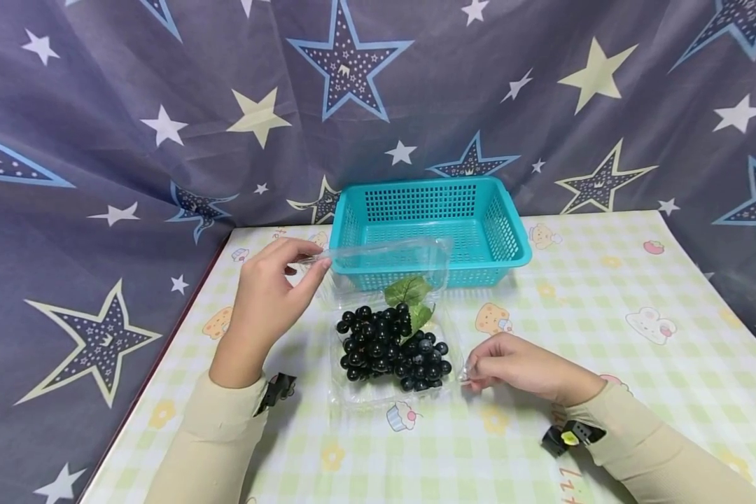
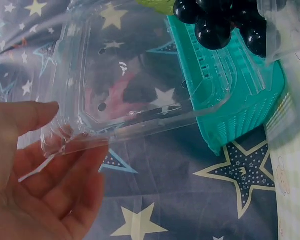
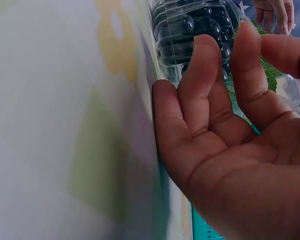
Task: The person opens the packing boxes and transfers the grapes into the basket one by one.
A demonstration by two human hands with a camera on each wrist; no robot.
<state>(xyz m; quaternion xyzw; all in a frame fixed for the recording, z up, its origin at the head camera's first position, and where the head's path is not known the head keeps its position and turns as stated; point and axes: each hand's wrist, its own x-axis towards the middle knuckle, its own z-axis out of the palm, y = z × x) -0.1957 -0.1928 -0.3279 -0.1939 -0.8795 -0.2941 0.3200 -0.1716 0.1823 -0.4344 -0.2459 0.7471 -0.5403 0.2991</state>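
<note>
A clear plastic clamshell box (image 1: pixel 365 400) lies on the table with its hinged lid (image 1: pixel 384 255) raised. Inside its base are bunches of black grapes (image 1: pixel 378 343) with green leaves (image 1: pixel 408 290). My left hand (image 1: pixel 267 304) holds the left edge of the lid between thumb and fingers. In the left wrist view the lid (image 2: pixel 135 75) tilts over the fingers, its corner by the thumb. At the base's right side, my right hand (image 1: pixel 519 367) pinches the rim with its fingertips. The right wrist view shows the curled fingers, with the grapes (image 3: pixel 205 30) just beyond.
A turquoise plastic basket (image 1: pixel 431 276) with perforated walls stands right behind the box, close to the raised lid. The table has a green-checked cloth (image 1: pixel 579 287). A dark curtain with stars (image 1: pixel 227 56) hangs behind and at the sides.
</note>
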